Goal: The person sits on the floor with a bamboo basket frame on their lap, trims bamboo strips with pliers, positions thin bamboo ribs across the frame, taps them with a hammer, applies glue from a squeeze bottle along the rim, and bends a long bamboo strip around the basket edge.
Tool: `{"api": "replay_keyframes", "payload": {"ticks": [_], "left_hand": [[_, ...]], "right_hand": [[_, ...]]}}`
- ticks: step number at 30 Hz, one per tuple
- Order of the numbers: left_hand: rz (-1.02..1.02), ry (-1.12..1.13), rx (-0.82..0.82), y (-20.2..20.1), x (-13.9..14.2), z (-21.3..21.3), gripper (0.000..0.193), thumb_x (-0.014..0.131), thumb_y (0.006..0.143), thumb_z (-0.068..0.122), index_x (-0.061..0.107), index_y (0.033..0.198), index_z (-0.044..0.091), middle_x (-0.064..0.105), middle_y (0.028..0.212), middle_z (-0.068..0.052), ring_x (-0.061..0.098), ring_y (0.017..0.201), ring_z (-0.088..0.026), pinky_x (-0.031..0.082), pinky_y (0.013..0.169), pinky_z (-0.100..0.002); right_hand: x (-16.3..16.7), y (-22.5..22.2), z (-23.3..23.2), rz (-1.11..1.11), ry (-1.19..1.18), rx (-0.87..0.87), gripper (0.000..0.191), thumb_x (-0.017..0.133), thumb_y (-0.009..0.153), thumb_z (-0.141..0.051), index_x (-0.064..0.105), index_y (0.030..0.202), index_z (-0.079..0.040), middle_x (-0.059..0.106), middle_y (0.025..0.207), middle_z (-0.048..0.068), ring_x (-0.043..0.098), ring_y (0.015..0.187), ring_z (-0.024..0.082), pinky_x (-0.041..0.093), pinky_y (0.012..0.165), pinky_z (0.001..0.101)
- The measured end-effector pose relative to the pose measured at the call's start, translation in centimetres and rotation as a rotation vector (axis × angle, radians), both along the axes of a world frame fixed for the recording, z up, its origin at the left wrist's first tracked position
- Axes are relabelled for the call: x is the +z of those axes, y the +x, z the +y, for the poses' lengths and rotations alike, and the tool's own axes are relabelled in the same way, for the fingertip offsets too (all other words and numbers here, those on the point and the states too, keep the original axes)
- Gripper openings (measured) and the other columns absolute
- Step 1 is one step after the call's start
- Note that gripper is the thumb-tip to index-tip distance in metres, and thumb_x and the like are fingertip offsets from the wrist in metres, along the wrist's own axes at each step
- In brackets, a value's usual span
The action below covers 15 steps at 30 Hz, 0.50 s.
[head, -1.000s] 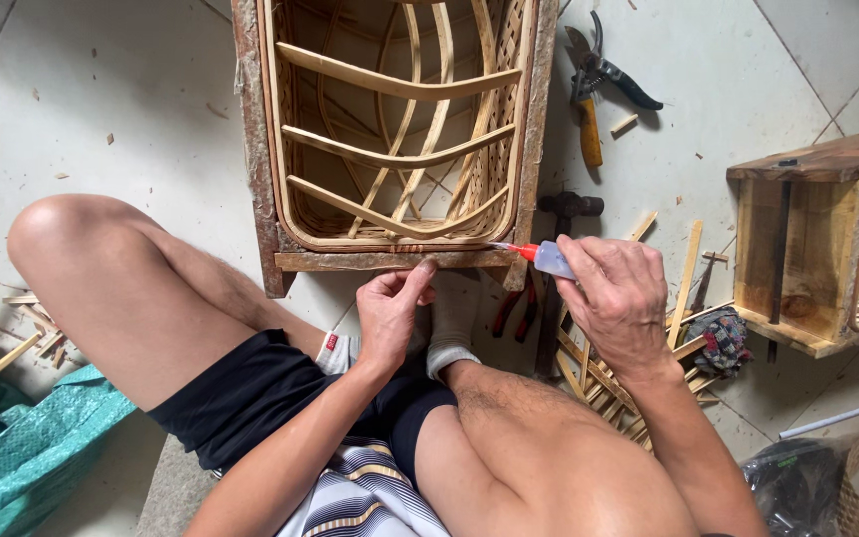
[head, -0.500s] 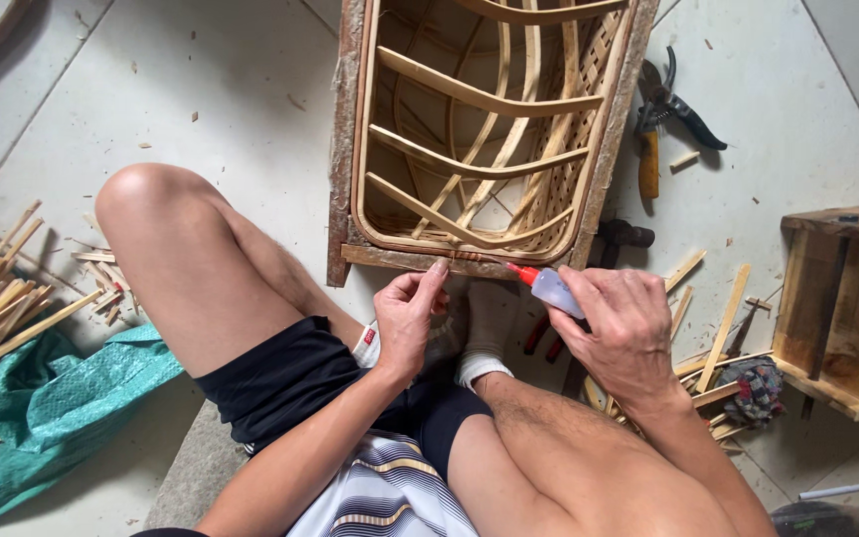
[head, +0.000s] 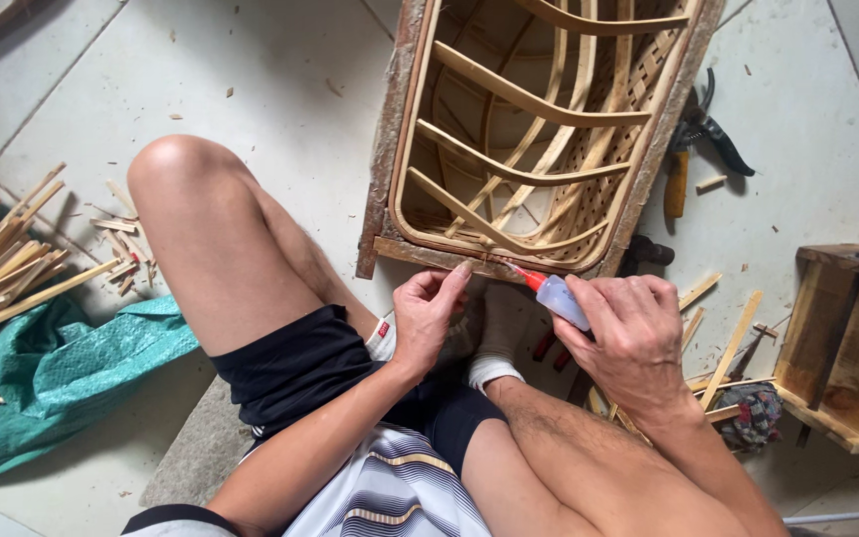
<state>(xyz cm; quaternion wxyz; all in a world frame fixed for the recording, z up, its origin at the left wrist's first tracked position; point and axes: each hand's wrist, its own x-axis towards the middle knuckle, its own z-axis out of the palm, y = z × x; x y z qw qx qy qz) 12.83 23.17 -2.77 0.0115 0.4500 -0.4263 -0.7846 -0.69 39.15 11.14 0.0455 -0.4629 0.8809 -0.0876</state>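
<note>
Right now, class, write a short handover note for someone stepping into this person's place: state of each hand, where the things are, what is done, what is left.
Left hand: fingertips pressing the near wooden edge of the basket frame.
Right hand: gripping a small glue bottle, its red nozzle touching that same edge beside the left fingers.
Pruning shears lie on the floor right of the frame; bamboo strips are piled on the left.
Done: bamboo ribs are bent inside the frame.
Left: whether glue has come out cannot be told.
</note>
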Motion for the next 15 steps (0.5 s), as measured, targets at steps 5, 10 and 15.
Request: {"api": "replay_keyframes", "payload": {"ticks": [5, 10, 15], "left_hand": [[0.004, -0.002, 0.008, 0.0, -0.2, -0.1, 0.029, 0.077, 0.092, 0.027, 0.076, 0.088, -0.002, 0.07, 0.072, -0.001, 0.06, 0.063, -0.005, 0.05, 0.059, -0.021], [0.021, 0.014, 0.046, 0.5, -0.4, -0.3, 0.028, 0.077, 0.092, 0.027, 0.075, 0.089, -0.001, 0.069, 0.072, -0.001, 0.06, 0.063, -0.005, 0.049, 0.059, -0.02], [0.022, -0.005, 0.049, 0.6, -0.5, -0.8, 0.029, 0.076, 0.093, 0.028, 0.075, 0.089, -0.001, 0.07, 0.073, 0.0, 0.061, 0.064, -0.004, 0.051, 0.06, -0.02]], "right_hand": [[0.0, -0.1, -1.2, -0.004, 0.044, 0.017, 0.041, 0.088, 0.075, -0.018, 0.072, 0.11, -0.003, 0.068, 0.091, 0.006, 0.063, 0.086, 0.024, 0.046, 0.09, 0.042], [0.7, -0.5, -1.8, -0.067, -0.01, 0.003, 0.043, 0.087, 0.071, -0.019, 0.072, 0.108, -0.003, 0.068, 0.09, 0.007, 0.064, 0.087, 0.025, 0.046, 0.088, 0.0427], [0.0, -0.5, -3.5, -0.049, 0.019, 0.067, 0.043, 0.089, 0.071, -0.021, 0.072, 0.106, -0.003, 0.068, 0.088, 0.006, 0.064, 0.085, 0.024, 0.047, 0.086, 0.0429]]}}
